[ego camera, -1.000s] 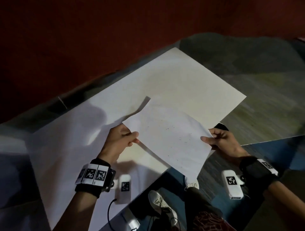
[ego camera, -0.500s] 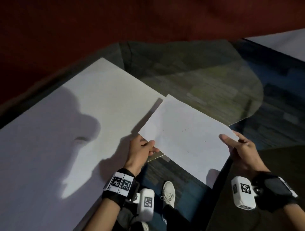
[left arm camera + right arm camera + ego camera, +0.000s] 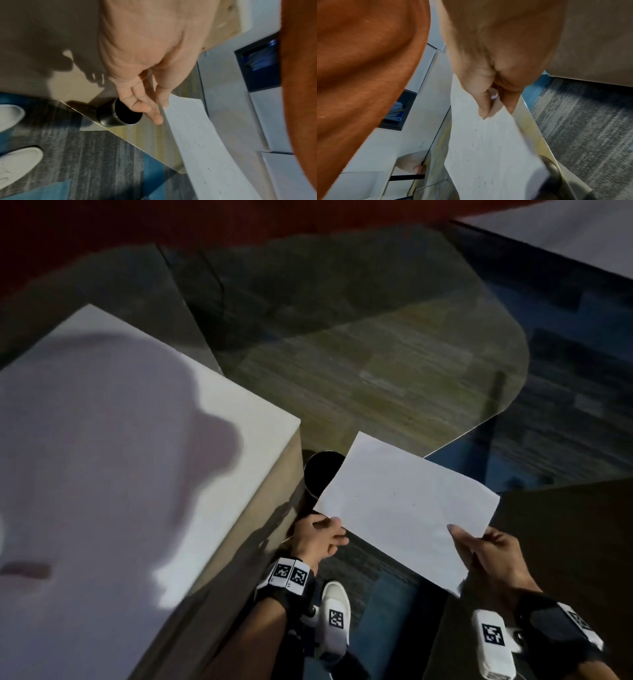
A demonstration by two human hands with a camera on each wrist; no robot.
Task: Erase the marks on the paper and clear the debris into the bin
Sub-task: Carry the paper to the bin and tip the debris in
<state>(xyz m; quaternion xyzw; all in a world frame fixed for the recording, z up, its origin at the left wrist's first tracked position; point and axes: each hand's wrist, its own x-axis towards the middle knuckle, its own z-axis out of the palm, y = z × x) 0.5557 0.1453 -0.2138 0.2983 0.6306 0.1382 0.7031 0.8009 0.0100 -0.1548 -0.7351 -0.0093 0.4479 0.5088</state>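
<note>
A white paper sheet (image 3: pixel 404 508) hangs in the air past the table's corner, held at both ends. My left hand (image 3: pixel 330 529) pinches its near left corner, thumb on top. My right hand (image 3: pixel 460 537) pinches the near right edge. A dark round bin (image 3: pixel 320 470) stands on the floor against the table's side, partly hidden under the sheet's left edge. In the left wrist view my left hand (image 3: pixel 160 109) is just above the bin (image 3: pixel 120 116), and the paper (image 3: pixel 197 142) carries small dark specks. The right wrist view shows my right hand (image 3: pixel 496 112) pinching the speckled paper (image 3: pixel 488 148).
The white table (image 3: pixel 120 474) fills the left, its corner near the bin. A clear floor mat (image 3: pixel 376 354) lies over grey and blue carpet. My white shoe (image 3: pixel 337 601) is below the paper. A dark brown surface (image 3: pixel 565 542) stands at the right.
Both hands have carried the paper off the table, to the right and down, so it now hangs over the floor beside the bin. The grips have not changed.
</note>
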